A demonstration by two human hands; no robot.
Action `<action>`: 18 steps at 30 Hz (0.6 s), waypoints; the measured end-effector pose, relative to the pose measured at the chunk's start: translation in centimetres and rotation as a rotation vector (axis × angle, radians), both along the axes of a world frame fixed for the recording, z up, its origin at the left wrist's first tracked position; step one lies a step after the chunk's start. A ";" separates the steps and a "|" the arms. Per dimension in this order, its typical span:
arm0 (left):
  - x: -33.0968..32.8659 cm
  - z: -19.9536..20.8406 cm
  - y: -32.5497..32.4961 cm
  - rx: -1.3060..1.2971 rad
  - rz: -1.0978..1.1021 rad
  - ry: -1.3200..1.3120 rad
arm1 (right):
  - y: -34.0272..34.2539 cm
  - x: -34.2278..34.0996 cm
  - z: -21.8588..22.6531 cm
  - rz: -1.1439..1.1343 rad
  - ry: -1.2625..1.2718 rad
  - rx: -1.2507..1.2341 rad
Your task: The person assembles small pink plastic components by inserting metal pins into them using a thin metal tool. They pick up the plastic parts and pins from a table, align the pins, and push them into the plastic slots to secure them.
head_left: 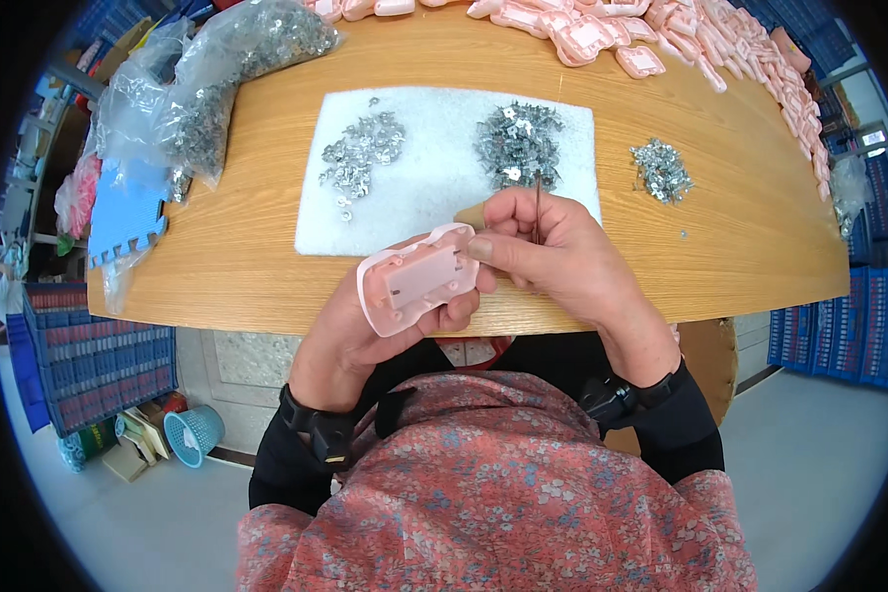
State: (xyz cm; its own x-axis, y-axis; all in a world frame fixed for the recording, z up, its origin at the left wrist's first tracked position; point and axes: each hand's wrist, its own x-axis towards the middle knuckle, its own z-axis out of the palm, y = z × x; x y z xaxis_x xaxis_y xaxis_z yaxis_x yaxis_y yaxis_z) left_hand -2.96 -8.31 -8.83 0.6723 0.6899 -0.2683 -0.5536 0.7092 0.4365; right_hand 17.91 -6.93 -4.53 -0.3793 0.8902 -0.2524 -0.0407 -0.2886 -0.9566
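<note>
My left hand (pixel 350 311) is wrapped round a pale pink plastic shell (pixel 409 281), tilted with its hollow inside facing up. A rectangular compartment with small slots lies in the middle of the shell. At its right end the thumb of my right hand (pixel 562 252) presses close to a slot. Between the fingers of that hand stands a thin dark metal tool (pixel 538 205), perhaps tweezers, its lower part hidden. Just beyond, on a white foam sheet (pixel 444 187), lie a dense heap of small metal plates (pixel 519 143) and a looser pile of metal pieces (pixel 363 153).
Another small metal pile (pixel 661 170) sits on the wooden table (pixel 750 227) to the right. Many pink shells (pixel 641 61) line the far and right edges. At the left are clear bags of metal parts (pixel 207 109) and a blue foam mat (pixel 128 209).
</note>
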 end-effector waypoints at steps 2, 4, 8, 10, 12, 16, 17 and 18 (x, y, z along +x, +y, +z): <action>0.3 -0.2 0.0 -0.049 -0.009 -0.090 | -0.3 0.0 0.2 -0.018 0.030 -0.008; 0.6 0.2 0.0 -0.054 0.006 -0.084 | -0.7 0.1 0.5 -0.035 0.060 0.007; 1.6 1.8 0.0 -0.147 0.047 -0.036 | -1.3 0.4 0.1 -0.040 0.088 0.016; 1.6 0.7 0.2 -0.088 -0.040 -0.178 | -1.5 0.9 0.1 -0.027 0.069 0.004; 2.2 0.4 0.4 -0.040 -0.116 -0.232 | -1.8 1.6 -0.1 -0.060 0.060 -0.033; 4.1 1.5 0.2 0.044 -0.216 -0.052 | -3.2 4.3 0.8 -0.104 0.020 -0.054; 4.5 2.1 0.1 0.069 -0.235 0.022 | -3.7 5.1 0.9 -0.141 -0.012 -0.045; 5.1 2.6 0.0 0.081 -0.237 0.087 | -4.3 6.1 1.2 -0.182 -0.048 -0.035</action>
State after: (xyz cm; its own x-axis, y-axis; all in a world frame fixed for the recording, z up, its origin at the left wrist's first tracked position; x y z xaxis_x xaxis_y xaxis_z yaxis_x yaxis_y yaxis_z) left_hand 2.10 -8.33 -6.18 0.7944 0.5374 -0.2830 -0.3339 0.7756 0.5356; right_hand 24.00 -11.20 -3.37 -0.1991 0.9333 -0.2988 -0.0496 -0.3141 -0.9481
